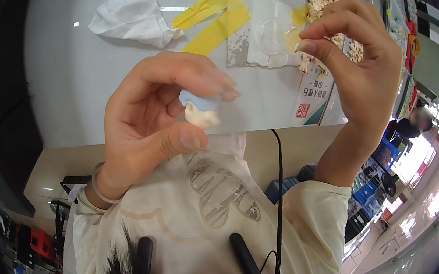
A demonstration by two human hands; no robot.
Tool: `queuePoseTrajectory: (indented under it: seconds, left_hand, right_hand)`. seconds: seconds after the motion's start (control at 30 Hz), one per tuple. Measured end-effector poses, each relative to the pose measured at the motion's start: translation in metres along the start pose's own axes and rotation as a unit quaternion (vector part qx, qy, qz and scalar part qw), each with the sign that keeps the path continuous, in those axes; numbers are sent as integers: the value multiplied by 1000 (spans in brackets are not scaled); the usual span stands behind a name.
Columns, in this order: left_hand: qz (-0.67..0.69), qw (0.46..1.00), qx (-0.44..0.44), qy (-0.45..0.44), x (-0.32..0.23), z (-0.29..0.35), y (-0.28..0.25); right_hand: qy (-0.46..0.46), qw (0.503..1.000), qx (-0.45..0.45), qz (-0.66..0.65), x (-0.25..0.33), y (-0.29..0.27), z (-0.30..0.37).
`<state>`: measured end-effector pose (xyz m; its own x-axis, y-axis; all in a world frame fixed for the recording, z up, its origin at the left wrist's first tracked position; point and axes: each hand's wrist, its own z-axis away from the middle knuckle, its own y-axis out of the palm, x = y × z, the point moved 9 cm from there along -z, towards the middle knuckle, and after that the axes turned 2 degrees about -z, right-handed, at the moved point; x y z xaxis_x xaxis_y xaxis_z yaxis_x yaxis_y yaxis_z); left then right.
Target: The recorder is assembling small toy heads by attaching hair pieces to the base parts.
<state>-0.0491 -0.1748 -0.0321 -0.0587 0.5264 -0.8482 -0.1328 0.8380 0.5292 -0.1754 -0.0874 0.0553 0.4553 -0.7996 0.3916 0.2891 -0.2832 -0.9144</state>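
Note:
My left hand [145, 123] is raised over the white table [68, 82]. Between its thumb and fingertips it pinches a small cream-white lump [203, 116] with a pale blue piece [196, 101] on top. My right hand [365, 72] is held higher and to the right. Its thumb and forefinger grip a small clear round cap [292, 38] with a yellowish tint. The two hands are apart and do not touch.
On the table lie a crumpled white tissue [130, 16], yellow tape strips [217, 15] holding a white sheet, a clear round dish [268, 34] and a pile of small cream pieces [319, 2]. A black cable [279, 198] runs down my shirt. Another person [410, 126] sits far right near blue crates [374, 176].

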Motion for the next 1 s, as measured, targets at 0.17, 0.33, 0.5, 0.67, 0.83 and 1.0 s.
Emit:
queuePoseTrajectory:
  seconds: [0.17, 0.33, 0.5, 0.67, 0.83, 1.0]
  left_hand:
    - [85, 992, -39, -80, 12, 5, 9]
    - [149, 988, 30, -17, 11, 8, 15]
    - [173, 984, 31, 18, 7, 11, 21]
    - [171, 984, 29, 39, 3, 16, 24]
    - [124, 984, 49, 116, -7, 22, 25]
    - [113, 986, 54, 108, -11, 25, 28]
  right_hand:
    - [-117, 983, -40, -134, -17, 3, 12]
    - [-174, 889, -84, -414, -6, 0, 54]
    - [-97, 864, -48, -491, -2, 30, 74]
    - [-76, 837, -39, -541, -4, 40, 79]
    - [-65, 827, -29, -558, -1, 43, 84]
    - [-74, 840, -34, -537, 5, 40, 86]
